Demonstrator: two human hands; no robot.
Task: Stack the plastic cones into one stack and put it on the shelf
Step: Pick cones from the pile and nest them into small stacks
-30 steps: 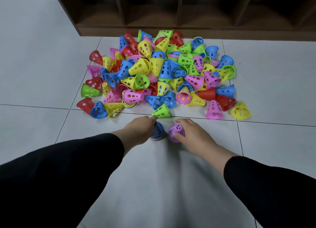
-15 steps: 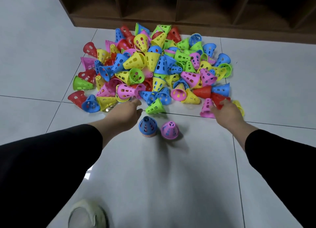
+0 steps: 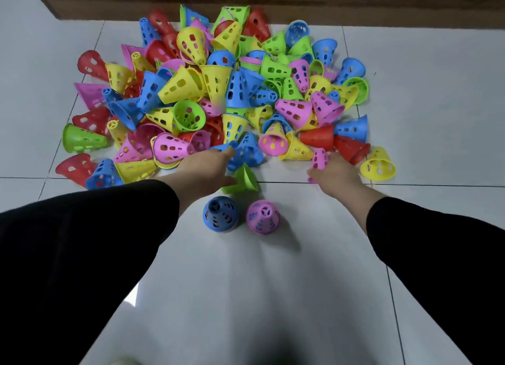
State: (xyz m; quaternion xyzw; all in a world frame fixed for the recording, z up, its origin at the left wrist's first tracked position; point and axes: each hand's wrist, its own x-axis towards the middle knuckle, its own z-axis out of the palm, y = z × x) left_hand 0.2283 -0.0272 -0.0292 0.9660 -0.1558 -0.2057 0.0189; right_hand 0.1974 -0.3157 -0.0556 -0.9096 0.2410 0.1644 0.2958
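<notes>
At the near edge of the cone pile (image 3: 218,91) on the floor (image 3: 423,105), the left hand (image 3: 203,167) reaches a blue cone (image 3: 246,152), grip not discernible, and the right hand (image 3: 334,173) holds a pink cone (image 3: 319,159). Step in hand: collecting cones. Next, each must be nested onto the upright blue stack (image 3: 220,214) or pink stack (image 3: 263,216), well short of the shelf (image 3: 273,6).

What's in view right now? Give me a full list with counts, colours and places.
Loose cones: many, too jumbled to count; red, yellow, blue, green, pink; heaped on the floor before the shelf.
Blue cone: one, upright, near side of the heap; another colour shows under its rim, so likely a short stack.
Pink cone: one, upright, just right of the blue one, apart from it.
Shelf: one, brown wood, far edge; only its base shows.
Floor: white tiles.
Left hand: reaching into blue cones at the heap's near edge; grip hidden.
Right hand: fingers round a small pink cone.
Sleeves: two, black.
</notes>
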